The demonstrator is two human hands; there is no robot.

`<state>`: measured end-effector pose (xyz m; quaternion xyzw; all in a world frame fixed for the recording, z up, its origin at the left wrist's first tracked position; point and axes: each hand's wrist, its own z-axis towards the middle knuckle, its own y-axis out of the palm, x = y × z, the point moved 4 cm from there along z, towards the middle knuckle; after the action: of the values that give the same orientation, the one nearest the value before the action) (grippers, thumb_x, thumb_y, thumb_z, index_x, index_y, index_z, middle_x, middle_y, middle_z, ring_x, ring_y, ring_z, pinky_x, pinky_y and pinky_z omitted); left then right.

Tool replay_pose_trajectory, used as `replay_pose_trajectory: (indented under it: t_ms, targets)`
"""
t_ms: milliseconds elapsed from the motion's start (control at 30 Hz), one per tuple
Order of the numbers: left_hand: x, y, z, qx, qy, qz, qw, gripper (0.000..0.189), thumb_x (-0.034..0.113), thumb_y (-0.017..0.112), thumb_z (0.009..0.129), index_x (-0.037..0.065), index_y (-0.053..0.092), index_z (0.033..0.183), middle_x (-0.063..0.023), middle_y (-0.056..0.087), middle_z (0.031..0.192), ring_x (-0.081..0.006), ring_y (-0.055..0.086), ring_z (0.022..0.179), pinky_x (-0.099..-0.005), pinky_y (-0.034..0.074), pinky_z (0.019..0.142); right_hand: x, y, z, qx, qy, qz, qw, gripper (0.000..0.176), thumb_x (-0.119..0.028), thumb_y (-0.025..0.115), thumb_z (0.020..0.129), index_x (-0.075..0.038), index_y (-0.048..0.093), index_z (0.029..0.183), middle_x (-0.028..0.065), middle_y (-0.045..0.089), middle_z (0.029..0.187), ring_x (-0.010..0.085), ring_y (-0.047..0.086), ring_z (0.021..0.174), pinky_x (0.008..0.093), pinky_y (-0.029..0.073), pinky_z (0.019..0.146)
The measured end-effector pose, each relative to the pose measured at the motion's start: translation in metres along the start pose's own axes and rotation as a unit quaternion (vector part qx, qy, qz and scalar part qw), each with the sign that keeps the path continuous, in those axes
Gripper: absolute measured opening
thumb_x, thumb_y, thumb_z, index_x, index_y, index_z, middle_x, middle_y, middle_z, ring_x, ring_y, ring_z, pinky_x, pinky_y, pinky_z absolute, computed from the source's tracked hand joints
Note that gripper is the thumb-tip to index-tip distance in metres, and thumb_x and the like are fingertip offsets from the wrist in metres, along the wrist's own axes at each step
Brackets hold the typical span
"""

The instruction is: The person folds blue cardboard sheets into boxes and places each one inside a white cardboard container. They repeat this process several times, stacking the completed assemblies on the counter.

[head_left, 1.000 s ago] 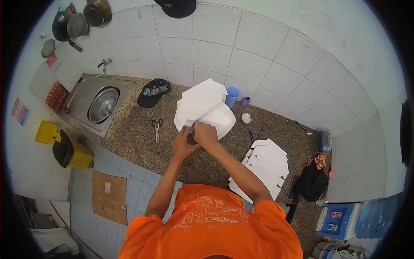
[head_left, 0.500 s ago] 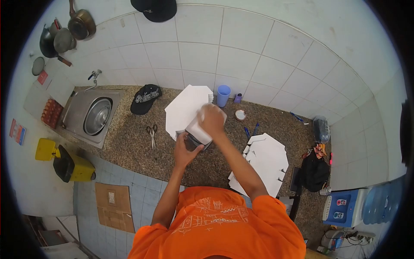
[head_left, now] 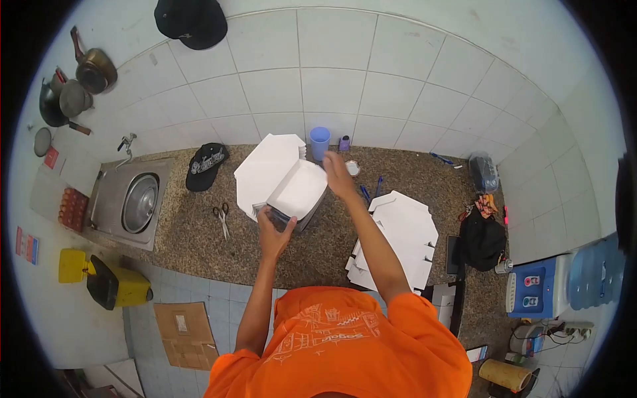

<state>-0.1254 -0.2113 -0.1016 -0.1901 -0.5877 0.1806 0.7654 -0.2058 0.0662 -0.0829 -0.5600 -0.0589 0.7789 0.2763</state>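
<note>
A white paper box with a dark side stands on the granite counter in front of me. My left hand grips its near left corner, fingers wrapped on the edge. My right hand is at the box's far right edge, fingers apart, near the blue cup. Flat white sheets with cut corners lie stacked to the left of the box. Another stack of white cut sheets lies under and beside my right forearm. Scissors rest on the counter at the left.
A black cap and a metal sink are to the left. Blue pens, a round white lid and a small purple bottle lie beyond my right forearm. A black bag sits at the right.
My right hand has moved from over the box to its right edge, and its fingers have spread. The white inside of the box now shows. The camera view has shifted slightly.
</note>
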Motion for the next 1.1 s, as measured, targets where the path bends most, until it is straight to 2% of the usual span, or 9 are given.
replay_pose_trajectory:
  t_ms: [100, 267, 400, 500, 733, 767, 800, 900, 1100]
  targets:
    - [-0.001, 0.002, -0.003, 0.005, -0.017, -0.019, 1.000, 0.093, 0.050, 0.085, 0.081, -0.007, 0.038, 0.139, -0.0251, 0.049, 0.132, -0.0381, 0.052, 0.123, -0.0462, 0.044, 0.103, -0.003, -0.055, -0.100, -0.078, 0.059, -0.177, 0.979, 0.061, -0.045, 0.066, 0.095, -0.009, 0.050, 0.141, 0.0229, 0.052, 0.143, 0.0431, 0.052, 0.129, 0.0513, 0.044, 0.105]
    - [-0.013, 0.014, -0.011, 0.070, 0.010, -0.017, 0.997, 0.081, 0.040, 0.082, 0.087, -0.005, 0.039, 0.140, -0.0244, 0.047, 0.132, -0.0363, 0.051, 0.123, -0.0492, 0.042, 0.104, 0.010, -0.114, -0.274, -0.408, 0.306, -0.435, 0.742, 0.109, -0.053, 0.087, 0.073, -0.025, 0.028, 0.161, 0.0171, 0.007, 0.172, 0.0458, 0.018, 0.155, 0.0532, 0.038, 0.117]
    - [0.023, 0.013, -0.043, 0.164, 0.035, -0.110, 0.980, 0.063, 0.022, 0.077, 0.093, -0.003, 0.040, 0.138, -0.0184, 0.049, 0.127, -0.0284, 0.053, 0.117, -0.0445, 0.044, 0.100, 0.073, -0.136, -0.334, -0.354, 0.258, -0.370, 0.819, 0.110, -0.047, 0.089, 0.071, -0.025, 0.029, 0.160, 0.0178, 0.006, 0.172, 0.0452, 0.019, 0.155, 0.0547, 0.041, 0.115]
    - [0.036, 0.032, -0.063, 0.055, 0.086, -0.202, 0.974, 0.047, 0.009, 0.071, 0.095, -0.001, 0.045, 0.133, -0.0113, 0.054, 0.114, -0.0192, 0.057, 0.103, -0.0355, 0.048, 0.090, 0.097, -0.144, -0.338, -0.340, 0.237, -0.232, 0.880, 0.118, -0.046, 0.091, 0.067, -0.023, 0.025, 0.162, 0.0177, 0.006, 0.172, 0.0434, 0.017, 0.156, 0.0553, 0.046, 0.111]
    - [0.070, 0.108, -0.087, -0.266, 0.083, -0.234, 0.932, 0.027, 0.007, 0.069, 0.095, 0.005, 0.060, 0.120, 0.0004, 0.064, 0.092, -0.0107, 0.061, 0.078, -0.0267, 0.049, 0.068, 0.032, -0.131, -0.339, -0.395, 0.212, -0.354, 0.821, 0.129, -0.052, 0.093, 0.062, -0.026, 0.019, 0.164, 0.0175, 0.002, 0.172, 0.0421, 0.009, 0.157, 0.0547, 0.049, 0.107]
    - [0.071, 0.115, -0.091, -0.318, 0.087, -0.218, 0.919, 0.024, 0.008, 0.069, 0.095, 0.006, 0.061, 0.118, 0.0008, 0.065, 0.092, -0.0104, 0.061, 0.078, -0.0266, 0.048, 0.068, 0.029, -0.143, -0.338, -0.330, 0.129, -0.335, 0.873, 0.093, -0.038, 0.091, 0.073, -0.018, 0.047, 0.153, 0.0211, 0.035, 0.163, 0.0399, 0.040, 0.147, 0.0484, 0.054, 0.100]
    - [0.068, 0.120, -0.092, -0.321, 0.088, -0.219, 0.917, 0.024, 0.008, 0.069, 0.095, 0.006, 0.061, 0.118, 0.0008, 0.065, 0.092, -0.0104, 0.061, 0.078, -0.0266, 0.048, 0.068, 0.041, -0.157, -0.333, -0.328, 0.132, -0.335, 0.873, 0.093, -0.038, 0.091, 0.073, -0.018, 0.047, 0.153, 0.0211, 0.035, 0.163, 0.0399, 0.040, 0.147, 0.0484, 0.054, 0.100]
    - [0.059, 0.142, -0.095, -0.433, -0.010, -0.219, 0.875, 0.020, 0.014, 0.064, 0.101, 0.009, 0.063, 0.120, -0.0007, 0.066, 0.099, -0.0105, 0.061, 0.084, -0.0254, 0.049, 0.076, 0.046, -0.188, -0.320, -0.191, 0.245, -0.044, 0.950, 0.006, -0.008, 0.075, 0.090, -0.004, 0.079, 0.092, 0.0123, 0.077, 0.086, 0.0272, 0.072, 0.076, 0.0378, 0.056, 0.080]
    - [0.080, 0.160, -0.076, -0.523, -0.318, -0.319, 0.724, 0.044, 0.030, 0.063, 0.102, 0.006, 0.054, 0.138, -0.0110, 0.067, 0.119, -0.0217, 0.067, 0.106, -0.0373, 0.056, 0.087, -0.059, -0.205, -0.299, 0.074, 0.118, -0.199, 0.970, 0.009, 0.001, 0.077, 0.081, -0.005, 0.073, 0.087, 0.0118, 0.075, 0.092, 0.0287, 0.071, 0.089, 0.0373, 0.056, 0.080]
